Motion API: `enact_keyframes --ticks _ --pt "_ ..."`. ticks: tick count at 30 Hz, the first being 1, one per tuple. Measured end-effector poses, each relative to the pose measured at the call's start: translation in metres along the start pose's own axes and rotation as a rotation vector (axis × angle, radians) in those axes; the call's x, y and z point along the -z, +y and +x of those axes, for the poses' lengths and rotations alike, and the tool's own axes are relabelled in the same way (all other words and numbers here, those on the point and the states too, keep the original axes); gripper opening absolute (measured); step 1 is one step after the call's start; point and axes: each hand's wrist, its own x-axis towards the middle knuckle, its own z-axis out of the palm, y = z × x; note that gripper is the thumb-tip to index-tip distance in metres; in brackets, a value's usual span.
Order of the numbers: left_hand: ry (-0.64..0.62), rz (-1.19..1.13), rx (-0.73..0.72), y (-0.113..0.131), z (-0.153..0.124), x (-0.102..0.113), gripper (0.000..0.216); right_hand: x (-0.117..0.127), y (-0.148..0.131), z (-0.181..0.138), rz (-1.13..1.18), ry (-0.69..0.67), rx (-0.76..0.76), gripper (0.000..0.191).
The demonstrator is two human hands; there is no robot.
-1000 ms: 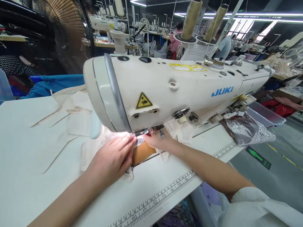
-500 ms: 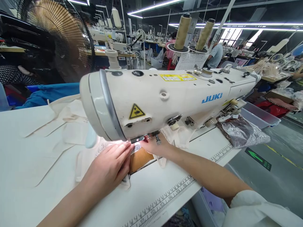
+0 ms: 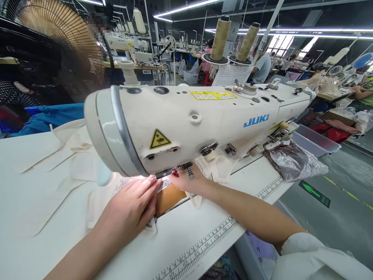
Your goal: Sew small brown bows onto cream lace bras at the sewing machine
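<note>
Under the head of a white JUKI sewing machine [image 3: 175, 124] lies pale cream fabric [image 3: 97, 204] with a lacy patch. My left hand [image 3: 131, 202] rests on this fabric left of the needle area, fingers stretched out together and thumb tucked alongside; a fabric corner shows below it. On the other side, my right hand [image 3: 190, 179] reaches in close beneath the machine head, its fingers closed on the fabric, with a strip hanging below the wrist. The machine partly hides its fingertips. Between both hands an orange-brown plate [image 3: 170, 198] is visible. The needle itself is hidden.
More cream pieces [image 3: 43, 198] lie on the table's left. A fan [image 3: 58, 42] stands behind them. Two thread cones [image 3: 220, 39] rise behind the machine. A plastic-wrapped bundle [image 3: 294, 161] sits at the table's right end. A printed ruler [image 3: 201, 249] follows the front edge.
The whole view has shifted slightly, so the machine and hands appear a little farther left. Both hands stay at the same places beside the needle area.
</note>
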Motion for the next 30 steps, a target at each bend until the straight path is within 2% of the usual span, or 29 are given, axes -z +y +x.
enact_keyframes --ticks 7,13,20,30 --pt "-0.022 0.042 -0.017 0.000 0.000 0.001 0.035 -0.008 0.005 0.003 -0.016 0.033 -0.002 0.032" --pt "-0.009 0.072 -0.026 0.000 -0.001 -0.001 0.036 -0.017 0.009 0.005 -0.043 0.043 -0.011 0.025" --pt "-0.001 0.061 -0.025 0.001 0.000 0.000 0.038 -0.009 0.007 0.001 -0.036 0.050 0.020 0.024" --pt "0.021 0.057 -0.013 0.002 0.002 0.001 0.038 0.008 -0.003 0.000 -0.049 -0.027 0.011 0.025"
